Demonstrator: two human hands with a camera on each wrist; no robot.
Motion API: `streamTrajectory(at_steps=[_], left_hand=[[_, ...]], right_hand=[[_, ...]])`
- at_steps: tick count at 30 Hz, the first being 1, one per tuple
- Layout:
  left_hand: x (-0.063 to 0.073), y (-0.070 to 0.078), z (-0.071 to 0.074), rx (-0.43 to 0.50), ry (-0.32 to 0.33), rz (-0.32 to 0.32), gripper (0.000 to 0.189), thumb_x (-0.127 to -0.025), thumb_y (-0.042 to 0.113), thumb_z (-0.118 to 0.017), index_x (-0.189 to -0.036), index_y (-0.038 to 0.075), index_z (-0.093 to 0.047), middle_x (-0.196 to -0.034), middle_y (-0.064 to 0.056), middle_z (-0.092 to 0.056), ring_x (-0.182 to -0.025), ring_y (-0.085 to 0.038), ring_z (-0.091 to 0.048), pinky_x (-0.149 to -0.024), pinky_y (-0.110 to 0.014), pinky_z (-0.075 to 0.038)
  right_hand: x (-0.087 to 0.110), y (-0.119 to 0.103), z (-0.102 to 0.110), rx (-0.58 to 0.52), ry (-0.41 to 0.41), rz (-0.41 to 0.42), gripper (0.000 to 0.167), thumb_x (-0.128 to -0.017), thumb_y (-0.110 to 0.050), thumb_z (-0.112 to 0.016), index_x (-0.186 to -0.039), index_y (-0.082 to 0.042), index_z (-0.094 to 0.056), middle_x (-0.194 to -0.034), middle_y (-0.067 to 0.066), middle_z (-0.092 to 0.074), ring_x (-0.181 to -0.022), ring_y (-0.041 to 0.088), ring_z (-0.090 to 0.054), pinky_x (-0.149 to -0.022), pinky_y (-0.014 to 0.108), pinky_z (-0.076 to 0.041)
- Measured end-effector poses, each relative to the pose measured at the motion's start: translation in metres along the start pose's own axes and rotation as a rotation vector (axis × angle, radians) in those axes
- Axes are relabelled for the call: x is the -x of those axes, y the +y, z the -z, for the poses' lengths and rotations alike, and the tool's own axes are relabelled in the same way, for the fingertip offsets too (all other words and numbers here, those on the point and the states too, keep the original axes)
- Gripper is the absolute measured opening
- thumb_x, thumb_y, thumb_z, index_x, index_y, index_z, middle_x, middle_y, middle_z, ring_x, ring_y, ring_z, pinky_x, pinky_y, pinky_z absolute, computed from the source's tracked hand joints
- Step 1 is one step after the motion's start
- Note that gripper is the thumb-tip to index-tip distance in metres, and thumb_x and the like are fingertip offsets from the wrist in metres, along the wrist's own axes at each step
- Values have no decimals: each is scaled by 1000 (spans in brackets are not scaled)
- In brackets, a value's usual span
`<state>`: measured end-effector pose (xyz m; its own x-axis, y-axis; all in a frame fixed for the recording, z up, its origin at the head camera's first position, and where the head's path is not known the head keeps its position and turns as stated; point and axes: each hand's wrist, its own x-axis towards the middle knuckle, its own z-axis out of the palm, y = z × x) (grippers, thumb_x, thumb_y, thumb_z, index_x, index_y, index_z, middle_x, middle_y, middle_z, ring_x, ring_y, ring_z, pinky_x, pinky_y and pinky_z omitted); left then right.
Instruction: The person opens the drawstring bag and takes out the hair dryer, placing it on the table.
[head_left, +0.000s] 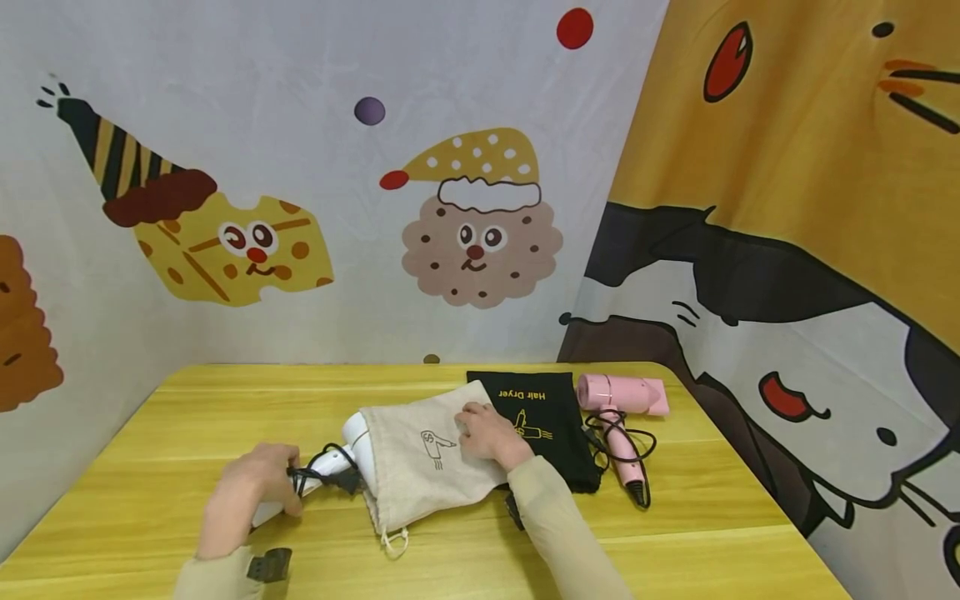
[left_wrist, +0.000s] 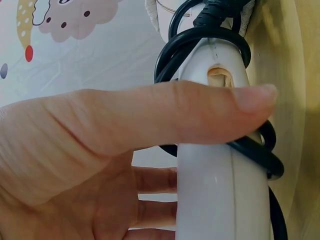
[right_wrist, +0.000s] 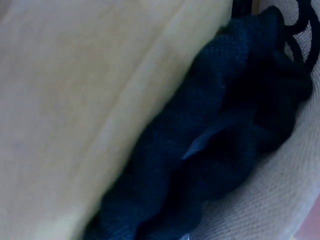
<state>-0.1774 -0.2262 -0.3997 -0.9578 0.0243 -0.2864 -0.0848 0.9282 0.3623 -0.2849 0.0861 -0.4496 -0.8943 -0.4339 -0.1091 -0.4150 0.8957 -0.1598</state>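
My left hand grips the handle of a white hair dryer, with the thumb laid across it. A black cord is wound round that handle. The dryer's head is partly inside the mouth of a beige drawstring bag, which has a hair dryer drawing on it. My right hand holds the closed end of this bag, its fingers bent on the cloth; the thumb is hidden. Beneath and beside it lies a black drawstring bag, marked "Hair Dryer", its gathered cloth filling the middle of the right wrist view.
A pink hair dryer with its black cord round the handle lies right of the black bag. Everything rests on a yellow wood-grain table. Behind it hangs a printed cloth with cartoon figures.
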Motion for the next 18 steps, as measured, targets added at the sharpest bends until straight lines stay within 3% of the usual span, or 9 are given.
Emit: streamTrajectory(at_steps=[9,18], left_hand=[[2,-1,2,-2,-21,0,48,-59,23,-86,-96,9,-58,-90,-10,-57,-74,-23,-49,-60,-37,-43],[1,-3,2,-16,14,-24,57,-58,20,-84,-108,8,-60,-95,-13,-63,-72,-23,-51,-59,-38,-46]], right_hand=[[0,0,0,2,-4,0,37,-96,-23,-51,-132,-17,-55,-144,4,-45,-131,26,-43,-102,43,-45],[3,1,5,-4,9,22,32,-95,-23,-52,-126,-16,-59,-139,6,-48,-124,27,-47,-97,41,-47]])
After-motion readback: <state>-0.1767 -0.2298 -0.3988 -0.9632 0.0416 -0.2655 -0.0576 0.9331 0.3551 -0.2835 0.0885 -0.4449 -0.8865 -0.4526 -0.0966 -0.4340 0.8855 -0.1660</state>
